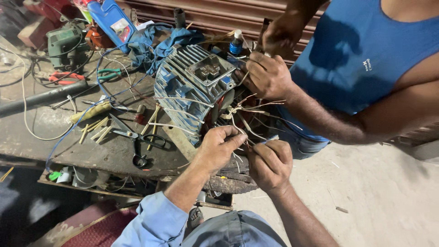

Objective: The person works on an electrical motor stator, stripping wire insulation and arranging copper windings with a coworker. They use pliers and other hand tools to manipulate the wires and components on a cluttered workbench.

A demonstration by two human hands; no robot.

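motor: blue finned motor housing (183,87) lies on its side at the bench (45,123) edge, open end toward the wearer, terminal box (210,69) up.
leads: bundle of thin winding leads (240,112) fans out of the open end, some in pale sleeving; they sit between all the hands.
left hand: left hand (218,147) has fingers curled, tips pressed together, pinching lead ends just outside the motor mouth.
right hand: right hand (270,162) is closed, thumb and forefinger pinching a pale sleeved lead end (270,138), touching the left fingertips.
co-worker: person in blue vest; one hand (267,75) rests against the housing by the terminal box, the other hand (281,32) is raised behind it, closed on a dark object I can't identify.
risk 1: leads are thin and crossed. Pulling on a pinched end could kink or snap one at the winding exit.
risk 2: many similar ends close together, so pairing the wrong two looks easy.
risk 3: motor is near the bench edge and could roll or shift if the co-worker's hand lifts.
risk 4: scissors (137,139) and loose sleeve offcuts (96,128) lie beside the left forearm. A sleeve could snag or sweep them off.
clutter: pliers (109,73), blue cloth (155,45), small bottle (236,43) behind.
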